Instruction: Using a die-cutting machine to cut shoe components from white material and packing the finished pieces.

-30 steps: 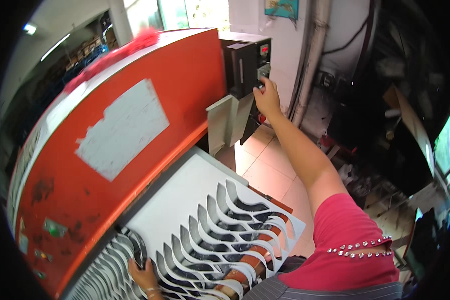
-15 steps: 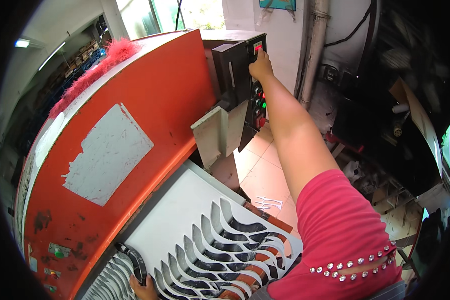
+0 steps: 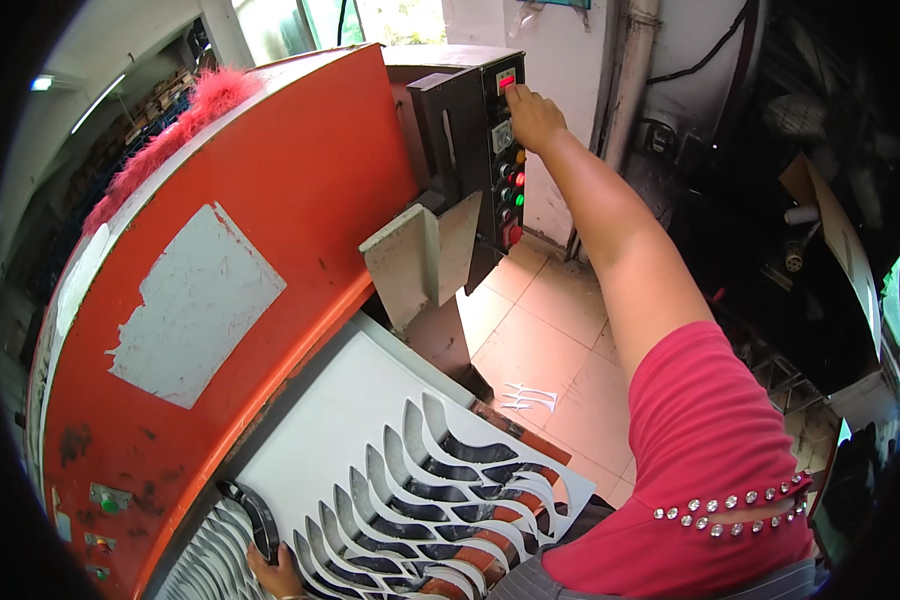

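Note:
My right hand is raised to the black control box, its fingers curled and the fingertips at the panel just below a lit red display. I see nothing held in it. My left hand, partly cut off by the lower edge, grips a dark curved cutting die, which rests on a white sheet. Rows of curved leaf-like openings are cut through the sheet to the right of the die. To the die's left lie closely spaced curved cuts or strips.
A big orange press head with a grey patch spans the left, above the sheet. A bent metal plate juts out by the control box. White offcuts lie on the tiled floor. A pipe runs up the wall.
My right hand has shifted slightly down and right from the red display, which shows more fully now. The view has swung a little right. My left hand still grips the die.

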The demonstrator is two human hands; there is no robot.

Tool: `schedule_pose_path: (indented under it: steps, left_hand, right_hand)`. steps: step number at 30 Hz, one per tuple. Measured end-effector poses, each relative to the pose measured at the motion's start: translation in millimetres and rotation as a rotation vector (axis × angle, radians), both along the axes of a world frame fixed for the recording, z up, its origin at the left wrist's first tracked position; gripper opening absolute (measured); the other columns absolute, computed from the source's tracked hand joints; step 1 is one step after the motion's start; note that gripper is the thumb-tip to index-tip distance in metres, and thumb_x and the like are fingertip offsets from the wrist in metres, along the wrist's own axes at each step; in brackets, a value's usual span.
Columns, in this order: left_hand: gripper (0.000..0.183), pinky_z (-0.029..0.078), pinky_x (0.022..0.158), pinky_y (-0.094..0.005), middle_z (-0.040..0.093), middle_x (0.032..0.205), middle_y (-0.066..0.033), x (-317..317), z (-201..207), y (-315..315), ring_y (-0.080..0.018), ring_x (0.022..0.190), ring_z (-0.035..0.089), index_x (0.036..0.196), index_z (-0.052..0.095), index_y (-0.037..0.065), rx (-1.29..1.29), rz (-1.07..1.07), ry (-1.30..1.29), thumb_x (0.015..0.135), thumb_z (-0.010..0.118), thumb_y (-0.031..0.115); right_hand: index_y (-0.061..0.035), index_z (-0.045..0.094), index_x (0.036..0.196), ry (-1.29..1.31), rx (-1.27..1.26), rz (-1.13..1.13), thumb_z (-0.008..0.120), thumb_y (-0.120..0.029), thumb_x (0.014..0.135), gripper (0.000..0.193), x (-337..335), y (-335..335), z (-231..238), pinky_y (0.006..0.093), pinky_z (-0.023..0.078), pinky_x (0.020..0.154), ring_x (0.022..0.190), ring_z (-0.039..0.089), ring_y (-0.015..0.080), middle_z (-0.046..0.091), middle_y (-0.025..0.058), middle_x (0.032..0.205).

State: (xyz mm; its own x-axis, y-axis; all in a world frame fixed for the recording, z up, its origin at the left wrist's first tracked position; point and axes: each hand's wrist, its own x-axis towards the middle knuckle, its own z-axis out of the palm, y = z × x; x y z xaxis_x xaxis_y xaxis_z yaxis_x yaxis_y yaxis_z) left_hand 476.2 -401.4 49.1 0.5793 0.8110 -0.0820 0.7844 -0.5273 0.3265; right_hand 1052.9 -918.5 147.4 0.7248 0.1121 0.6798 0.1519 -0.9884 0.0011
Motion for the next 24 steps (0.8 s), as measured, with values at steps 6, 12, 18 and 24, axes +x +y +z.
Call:
schedule_pose_path:
  steps: [6,12,18,24]
  left_hand:
    - [0.064,0.033,0.103,-0.0404,0.047,0.127,-0.0271,-61.3,-66.2,56.9,-0.0403,0.119,0.044,0.120,0.050,-0.010,0.251,-0.087,-0.307,0.071,0.075,0.023]
    - [0.053,0.035,0.101,-0.0423,0.049,0.124,-0.0263,-63.7,-80.1,40.0,-0.0407,0.118,0.043,0.105,0.061,-0.004,0.215,-0.223,-0.370,0.071,0.075,0.034]
    - [0.051,0.037,0.098,-0.0427,0.053,0.116,-0.0258,-98.3,-83.6,51.3,-0.0386,0.112,0.046,0.104,0.065,-0.003,0.160,-0.282,-0.417,0.069,0.075,0.034]
    - [0.054,0.033,0.103,-0.0427,0.048,0.122,-0.0277,-116.0,-83.5,69.9,-0.0403,0.122,0.039,0.117,0.060,0.003,0.018,-0.454,-0.414,0.070,0.074,0.027]
  right_hand:
    - [-0.0082,0.047,0.127,0.005,0.136,0.116,0.046,-0.004,0.079,0.048,-46.9,59.0,0.2,0.0458,0.044,0.090,0.110,0.054,0.0332,0.052,0.0130,0.127]
    - [-0.0084,0.046,0.130,-0.303,0.239,0.694,0.058,-0.009,0.076,0.055,-211.7,140.9,-53.7,0.0442,0.038,0.093,0.112,0.050,0.0335,0.053,0.0163,0.121]
    - [-0.0090,0.052,0.123,-0.091,0.103,1.169,0.069,-0.016,0.072,0.055,-427.1,299.5,-73.5,0.0461,0.029,0.099,0.113,0.048,0.0313,0.055,0.0104,0.118]
    - [-0.0084,0.053,0.122,0.542,0.202,1.310,0.078,-0.037,0.067,0.067,-537.6,425.0,-153.6,0.0419,0.038,0.096,0.111,0.053,0.0324,0.057,0.0154,0.119]
